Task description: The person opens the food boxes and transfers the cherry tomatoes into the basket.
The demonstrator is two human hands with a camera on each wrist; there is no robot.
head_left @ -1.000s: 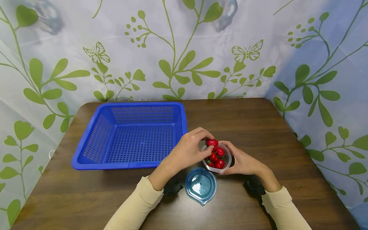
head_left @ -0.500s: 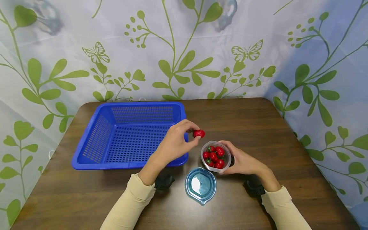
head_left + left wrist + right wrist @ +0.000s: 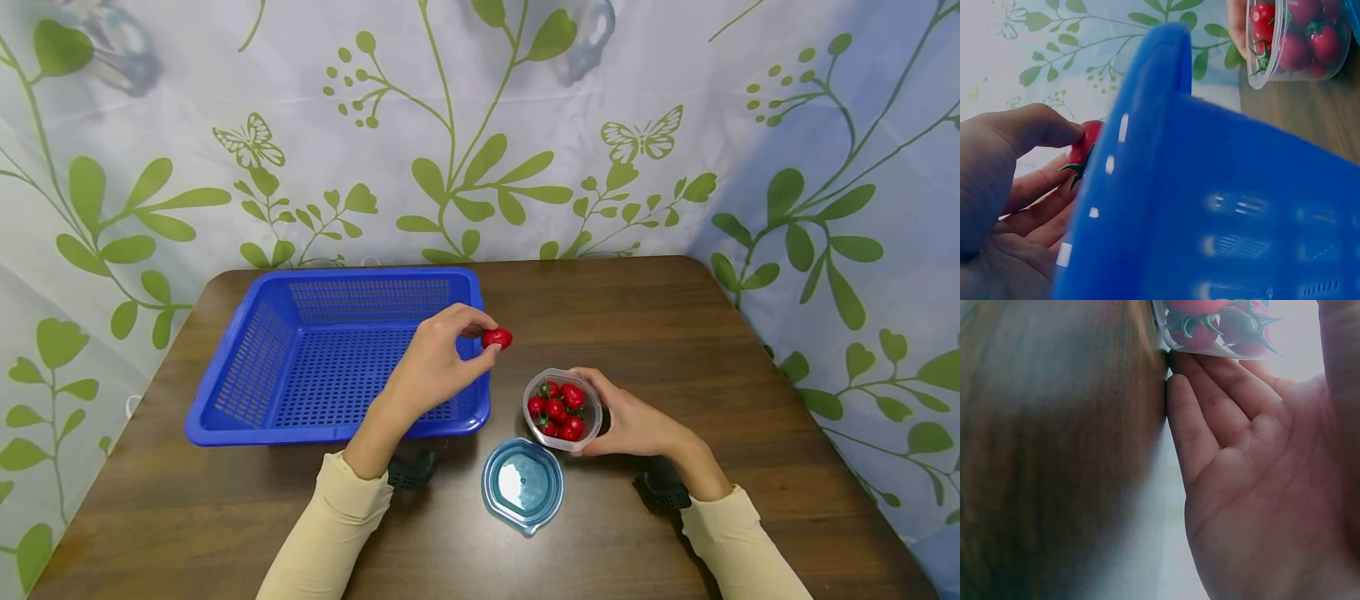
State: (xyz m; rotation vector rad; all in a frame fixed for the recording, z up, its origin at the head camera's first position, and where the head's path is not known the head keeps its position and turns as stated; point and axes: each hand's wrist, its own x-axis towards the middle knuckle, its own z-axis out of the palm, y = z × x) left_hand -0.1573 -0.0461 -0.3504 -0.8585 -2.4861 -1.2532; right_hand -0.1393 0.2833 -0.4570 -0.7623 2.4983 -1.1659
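Between thumb and fingertips my left hand (image 3: pixel 435 358) pinches a red cherry tomato (image 3: pixel 497 337), held up over the right rim of the blue plastic basket (image 3: pixel 262 435). In the left wrist view the tomato (image 3: pixel 1088 139) shows its green stem leaves, partly covered by the basket's rim (image 3: pixel 1129 137). My right hand (image 3: pixel 637 421) grips the right side of a small clear plastic container (image 3: pixel 594 417) that holds several more cherry tomatoes (image 3: pixel 557 409). From the right wrist, the fingers (image 3: pixel 1222 394) are seen against the container's lower edge.
A round translucent blue lid (image 3: pixel 522 483) lies on the brown wooden table (image 3: pixel 615 533), just in front of the container. No tomato shows inside the basket. Behind the table hangs a white curtain (image 3: pixel 480 75) with green leaf prints.
My left hand has lifted one cherry tomato out of the container and carried it left to the basket's right rim. The right hand and the container have stayed in place.
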